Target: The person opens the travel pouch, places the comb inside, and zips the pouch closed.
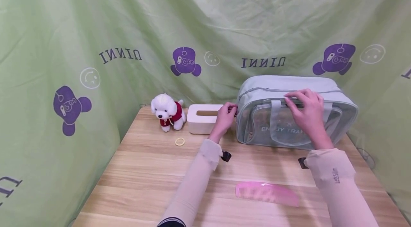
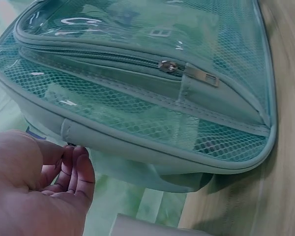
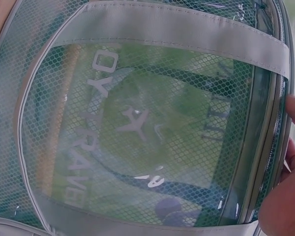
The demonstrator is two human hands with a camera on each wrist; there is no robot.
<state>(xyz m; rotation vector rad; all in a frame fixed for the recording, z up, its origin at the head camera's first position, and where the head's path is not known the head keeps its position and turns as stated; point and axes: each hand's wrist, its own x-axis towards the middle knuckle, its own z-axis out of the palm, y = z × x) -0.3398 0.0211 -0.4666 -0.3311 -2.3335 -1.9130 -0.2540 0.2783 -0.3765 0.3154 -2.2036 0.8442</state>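
Observation:
A pale grey-green travel bag [image 1: 289,84] with clear mesh-patterned panels stands upright at the back right. At its left end, my left hand [image 1: 226,116] pinches a small dark piece where the top zipper ends, seemingly the zipper pull [image 2: 71,144]; the fingertips mostly cover it. My right hand [image 1: 306,109] holds the front upper edge between thumb and fingers, above the lettered front panel and beside the strap handle [image 1: 275,123]. A second zipper with a metal pull [image 2: 201,76] crosses the front pocket. The right fingertips are partly hidden in the right wrist view.
Left of the bag is a white tissue box [image 1: 200,127] with a slot on top. A white plush dog [image 1: 163,107] in red clothing sits beside it, with a pale yellow ring [image 1: 179,142] in front. A pink comb [image 1: 266,194] lies nearer me on the wooden table [image 1: 128,184]. Green curtain [image 1: 154,13] hangs behind.

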